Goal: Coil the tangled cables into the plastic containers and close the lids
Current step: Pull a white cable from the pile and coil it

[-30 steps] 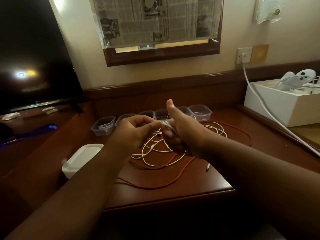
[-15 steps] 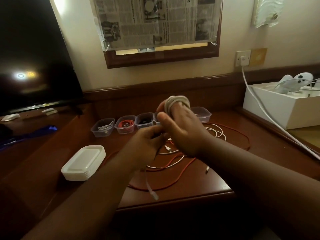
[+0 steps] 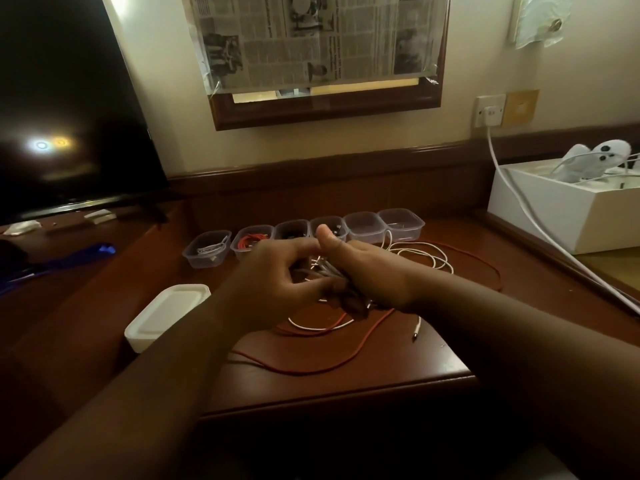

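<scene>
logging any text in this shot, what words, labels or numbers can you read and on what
None can be read.
Newspaper taped over the wall frame: columns and headlines, too blurred to read.
Plastic containers, stack of lids, white box, wall socket: no legible marking.

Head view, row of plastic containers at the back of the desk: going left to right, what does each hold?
White cable container → red cable container → dark-contents container → container behind thumb, unclear → two containers whose contents I cannot make out.
</scene>
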The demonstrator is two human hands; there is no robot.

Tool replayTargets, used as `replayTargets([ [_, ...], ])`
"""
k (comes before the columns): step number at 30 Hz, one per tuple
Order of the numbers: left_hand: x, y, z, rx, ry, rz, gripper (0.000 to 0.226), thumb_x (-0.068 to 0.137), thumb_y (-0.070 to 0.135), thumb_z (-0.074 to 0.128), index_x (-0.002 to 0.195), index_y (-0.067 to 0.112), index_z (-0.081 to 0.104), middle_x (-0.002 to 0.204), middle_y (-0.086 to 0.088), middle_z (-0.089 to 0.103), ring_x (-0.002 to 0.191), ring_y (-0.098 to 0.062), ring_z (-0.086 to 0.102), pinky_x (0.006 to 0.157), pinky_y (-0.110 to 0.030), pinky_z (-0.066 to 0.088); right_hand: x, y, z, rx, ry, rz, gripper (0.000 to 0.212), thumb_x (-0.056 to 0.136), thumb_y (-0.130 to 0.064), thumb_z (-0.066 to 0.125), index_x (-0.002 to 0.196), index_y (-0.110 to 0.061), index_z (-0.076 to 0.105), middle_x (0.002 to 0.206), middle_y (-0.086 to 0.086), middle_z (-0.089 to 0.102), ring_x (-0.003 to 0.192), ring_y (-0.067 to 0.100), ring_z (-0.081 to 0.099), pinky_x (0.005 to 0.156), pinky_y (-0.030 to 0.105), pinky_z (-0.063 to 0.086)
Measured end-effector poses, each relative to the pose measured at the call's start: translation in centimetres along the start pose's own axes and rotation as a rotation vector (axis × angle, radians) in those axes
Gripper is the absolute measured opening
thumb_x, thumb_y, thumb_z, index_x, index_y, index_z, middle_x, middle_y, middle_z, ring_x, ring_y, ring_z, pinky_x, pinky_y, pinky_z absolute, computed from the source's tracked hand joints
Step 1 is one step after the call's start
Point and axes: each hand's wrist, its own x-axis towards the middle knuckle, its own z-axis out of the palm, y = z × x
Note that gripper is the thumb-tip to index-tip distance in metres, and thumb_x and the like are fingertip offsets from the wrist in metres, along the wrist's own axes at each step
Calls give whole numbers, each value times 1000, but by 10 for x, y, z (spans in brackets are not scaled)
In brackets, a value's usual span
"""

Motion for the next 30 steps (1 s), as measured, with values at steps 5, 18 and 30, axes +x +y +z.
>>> replayTargets([
  [5,3,-7,16,258,178,126,28,84,48,71,88,20,64,72,15,61,67,-5,62,57,-14,46,5,10,4,108,128,-11,81,98,-60,18,82,7,59,53,6,56,46,17,54,48,23,44],
  [18,24,-47,36,-164,277,-136,52,82,51,70,67,4,55,56,2,52,51,-6,49,52,-22,43,30,45,10,502,269,95,50,104,-44,32,102,-5,63,91,8,70,88,19,68,83,37,55],
  [30,53,-86,38,-757,225,-394,47,80,53,70,82,6,68,72,-21,62,63,-28,53,64,-37,47,54,89,-24,1112,-213,28,40,98,-12,41,135,-1,53,95,7,68,92,17,67,107,43,39],
])
